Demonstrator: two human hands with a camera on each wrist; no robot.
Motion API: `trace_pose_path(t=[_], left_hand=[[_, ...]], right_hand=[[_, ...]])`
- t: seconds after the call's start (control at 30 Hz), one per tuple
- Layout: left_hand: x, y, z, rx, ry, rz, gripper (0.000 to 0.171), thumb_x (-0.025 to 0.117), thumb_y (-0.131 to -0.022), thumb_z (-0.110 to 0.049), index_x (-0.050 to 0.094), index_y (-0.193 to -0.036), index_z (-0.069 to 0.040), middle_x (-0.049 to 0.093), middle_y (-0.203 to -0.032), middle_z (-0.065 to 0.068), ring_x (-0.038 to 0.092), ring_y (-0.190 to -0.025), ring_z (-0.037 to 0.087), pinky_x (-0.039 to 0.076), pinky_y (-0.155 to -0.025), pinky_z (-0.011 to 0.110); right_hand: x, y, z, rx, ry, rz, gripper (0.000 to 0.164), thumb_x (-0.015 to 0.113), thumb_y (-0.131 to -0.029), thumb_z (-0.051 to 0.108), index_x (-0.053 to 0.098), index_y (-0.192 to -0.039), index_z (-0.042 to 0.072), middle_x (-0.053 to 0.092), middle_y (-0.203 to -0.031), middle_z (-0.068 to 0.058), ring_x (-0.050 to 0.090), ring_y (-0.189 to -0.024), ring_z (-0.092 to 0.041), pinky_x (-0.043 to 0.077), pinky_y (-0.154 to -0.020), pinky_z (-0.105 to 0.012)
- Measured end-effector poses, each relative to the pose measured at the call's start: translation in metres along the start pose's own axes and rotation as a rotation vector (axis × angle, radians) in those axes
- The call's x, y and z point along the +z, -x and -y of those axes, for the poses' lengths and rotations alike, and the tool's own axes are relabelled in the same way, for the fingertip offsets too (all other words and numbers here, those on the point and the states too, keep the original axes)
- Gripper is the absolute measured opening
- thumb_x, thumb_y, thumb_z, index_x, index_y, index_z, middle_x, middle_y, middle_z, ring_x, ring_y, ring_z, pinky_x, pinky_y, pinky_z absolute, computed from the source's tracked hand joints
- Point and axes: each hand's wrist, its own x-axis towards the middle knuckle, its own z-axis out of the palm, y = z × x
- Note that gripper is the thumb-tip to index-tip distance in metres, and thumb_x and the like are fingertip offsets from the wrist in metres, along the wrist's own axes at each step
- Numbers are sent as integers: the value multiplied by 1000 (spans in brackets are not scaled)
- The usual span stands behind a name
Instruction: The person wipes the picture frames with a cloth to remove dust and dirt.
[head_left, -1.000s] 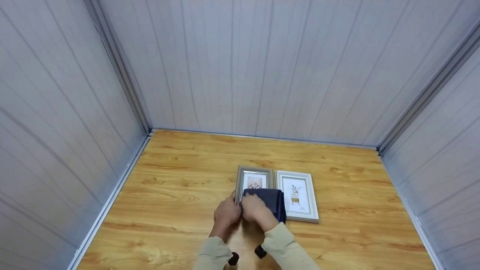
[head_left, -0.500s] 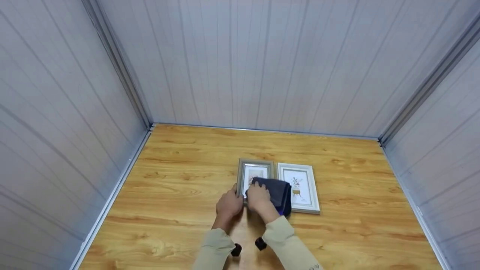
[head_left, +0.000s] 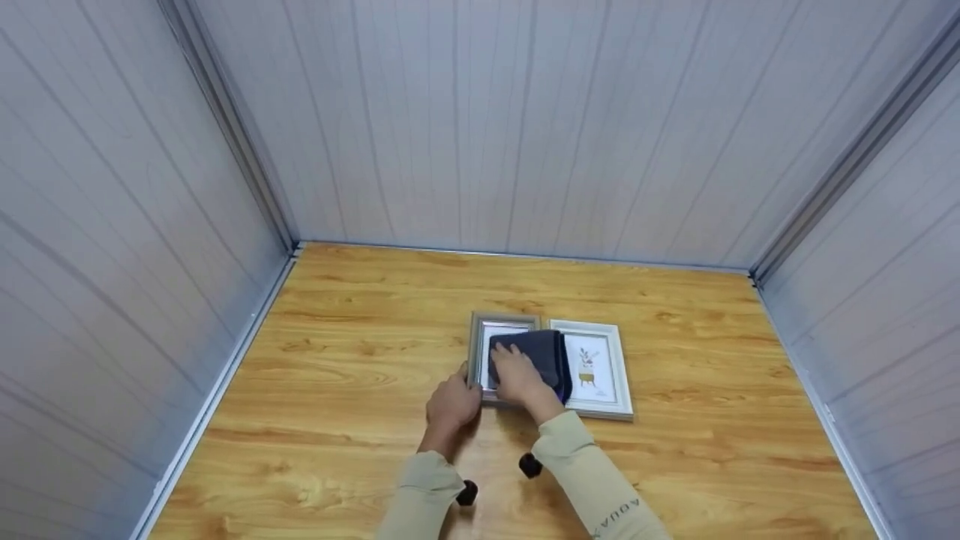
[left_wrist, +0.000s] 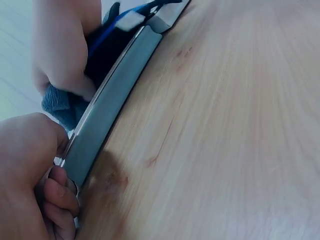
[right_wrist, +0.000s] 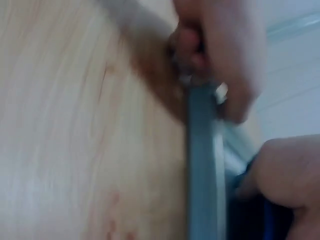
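A dark folded cloth [head_left: 541, 352] lies over the grey picture frame [head_left: 475, 341], hiding most of its picture. My right hand [head_left: 519, 377] holds the cloth against the frame, fingers spread along the cloth's left part; the left wrist view shows the thumb bent at the cloth's edge [left_wrist: 57, 102]. With my left hand [head_left: 454, 402] I grip the frame's near left corner, thumb above and the other fingers curled at its outer side. Blue trim shows on the cloth, close to the frame's near edge [left_wrist: 107, 112].
Right beside the grey frame lies a white picture frame [head_left: 624, 375] with a potted plant picture, its left side partly covered by the cloth. Both frames lie flat on the wood-grain table [head_left: 360, 360]. Pale panel walls [head_left: 480, 135] enclose the table at the back and sides.
My right hand and the cloth have moved up the grey frame, shifting right and then back left, now covering more of its picture. The left hand keeps its grip on the corner.
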Motion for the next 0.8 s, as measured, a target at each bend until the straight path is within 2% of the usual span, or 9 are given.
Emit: trace_pose_path(t=[0.17,0.23,0.27,0.47,0.63,0.73,0.8], left_hand=[[-1,1,0,9,15,11,53,48,-81,-33,42,-132,-19,52,-65,2,45,-52,18,33,-41,34],[-1,0,0,6,16,32,54,47,-82,-33,40,-133,-18,50,-63,3,45,-50,18,32,-40,33],[-1,0,-1,0,15,37,52,47,-82,-34,44,-130,-16,50,-62,3,45,-50,18,31,-40,33],[-1,-1,0,-7,23,22,51,48,-81,-36,45,-129,-18,49,-63,2,43,-49,18,29,-40,34],[-1,0,2,0,54,29,57,47,-81,-35,37,-135,-23,42,-58,2,36,-46,17,26,-39,33],[1,-1,3,-11,48,29,57,47,-80,-38,37,-135,-23,41,-58,3,36,-46,17,27,-39,33],[2,-2,4,-14,42,29,57,46,-81,-39,37,-134,-23,42,-60,4,37,-47,18,28,-40,32]], right_hand=[[-22,31,5,-19,-85,216,59,52,-77,0,38,-133,10,37,-135,-8,33,-122,-27,29,-96,-38],[-27,47,6,-23,-103,236,59,50,-76,-3,39,-133,12,39,-134,-5,36,-120,-24,30,-95,-38],[-28,55,6,-37,-105,237,60,50,-76,-4,39,-133,12,38,-134,-6,35,-120,-24,30,-95,-38],[-36,109,-1,-130,-179,193,64,48,-72,-10,39,-133,11,38,-135,-6,34,-121,-24,28,-96,-38],[-57,153,-32,-191,-312,125,60,50,-73,-9,45,-128,13,47,-127,-2,42,-115,-19,33,-92,-38],[-78,177,-57,-163,-412,65,53,52,-76,-6,49,-124,15,52,-119,0,48,-107,-19,36,-88,-41],[-96,191,-75,-88,-463,9,49,53,-78,-3,50,-122,17,55,-113,1,51,-100,-19,38,-83,-42]])
